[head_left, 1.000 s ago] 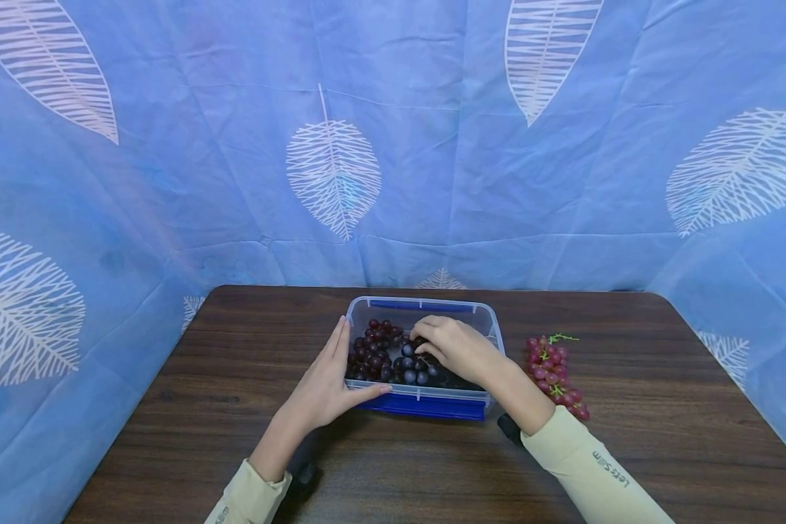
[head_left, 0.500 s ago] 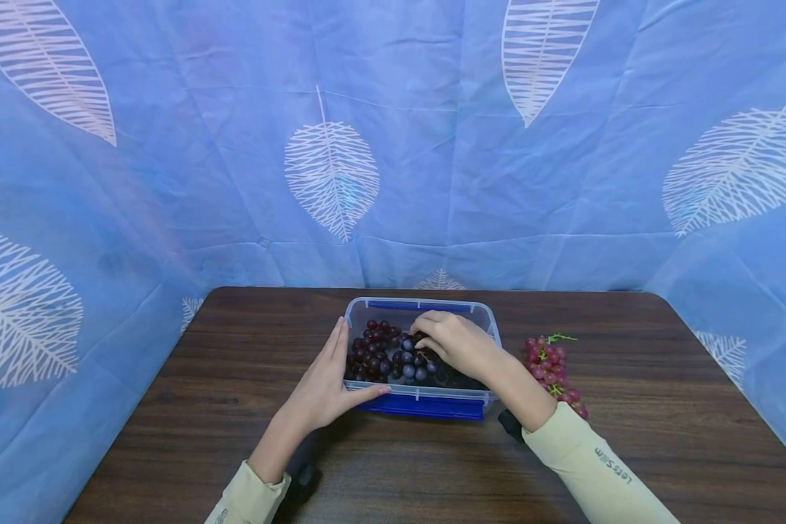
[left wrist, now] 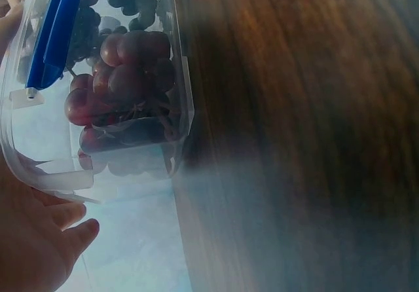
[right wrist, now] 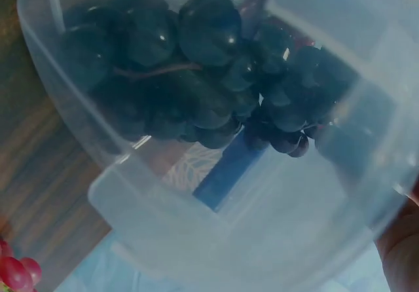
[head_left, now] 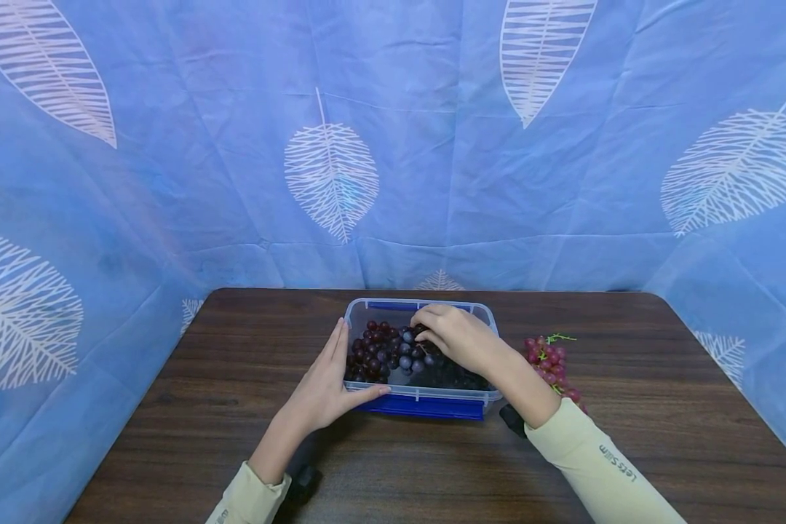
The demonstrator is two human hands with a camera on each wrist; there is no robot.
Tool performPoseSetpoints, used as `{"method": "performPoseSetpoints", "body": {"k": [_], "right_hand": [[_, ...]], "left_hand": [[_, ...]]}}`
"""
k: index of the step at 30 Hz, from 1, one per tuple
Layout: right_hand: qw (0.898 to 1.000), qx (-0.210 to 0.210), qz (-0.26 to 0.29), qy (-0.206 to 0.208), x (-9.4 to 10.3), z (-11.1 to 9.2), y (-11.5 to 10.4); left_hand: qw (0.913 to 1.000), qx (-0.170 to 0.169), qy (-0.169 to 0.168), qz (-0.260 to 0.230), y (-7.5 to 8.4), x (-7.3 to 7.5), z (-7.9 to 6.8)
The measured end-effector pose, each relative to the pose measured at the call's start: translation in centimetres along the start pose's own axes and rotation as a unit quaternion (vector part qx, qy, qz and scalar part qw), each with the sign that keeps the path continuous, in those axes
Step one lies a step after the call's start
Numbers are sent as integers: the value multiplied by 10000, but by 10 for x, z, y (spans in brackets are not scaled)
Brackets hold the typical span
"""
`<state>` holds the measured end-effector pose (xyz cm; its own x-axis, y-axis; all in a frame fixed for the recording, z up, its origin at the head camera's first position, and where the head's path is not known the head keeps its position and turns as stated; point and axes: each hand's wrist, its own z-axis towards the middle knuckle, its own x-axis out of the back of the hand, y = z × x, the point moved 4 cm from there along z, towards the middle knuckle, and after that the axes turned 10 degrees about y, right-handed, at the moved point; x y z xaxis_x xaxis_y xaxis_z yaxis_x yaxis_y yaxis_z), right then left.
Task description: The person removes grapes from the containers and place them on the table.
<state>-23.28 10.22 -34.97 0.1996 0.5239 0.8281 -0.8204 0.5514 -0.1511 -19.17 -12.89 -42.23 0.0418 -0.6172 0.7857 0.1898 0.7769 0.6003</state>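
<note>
In the head view, a clear plastic box with blue latches stands on the table, holding grapes. Dark red grapes fill its left end. Black grapes lie in the middle and right. My left hand rests against the box's left corner, fingers straight along the side wall and thumb along the front rim. Reaching inside over the back half, my right hand pinches black grapes with curled fingers; its fingertips are partly hidden. Through the wall, the right wrist view shows black grapes with a brown stem.
A bunch of pinkish-red grapes with green stems lies on the brown wooden table, right of the box and partly behind the right forearm. A blue cloth with white leaf prints hangs behind the table.
My right hand has moved slightly toward the back of the box, and the black grapes have shifted back, baring some box floor near the front. The left hand holds its place.
</note>
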Motion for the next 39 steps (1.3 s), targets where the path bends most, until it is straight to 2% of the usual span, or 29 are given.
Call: {"method": "performPoseSetpoints", "body": {"k": [8,19,29,39], "right_hand": [[9999,52,-128,4,6,4,-2],[9986,-153,-493,-80,18,8,-2],[9992,-149,-368,6,30,4,2],[9984,-373,-413,36,42,0,6]], "left_hand": [[10000,-8,31,-6,0,0,0],[10000,-37,53,6,-1,0,1],[10000,-72,54,26,-2,0,2],[10000,-37,54,9,-2,-1,2]]}}
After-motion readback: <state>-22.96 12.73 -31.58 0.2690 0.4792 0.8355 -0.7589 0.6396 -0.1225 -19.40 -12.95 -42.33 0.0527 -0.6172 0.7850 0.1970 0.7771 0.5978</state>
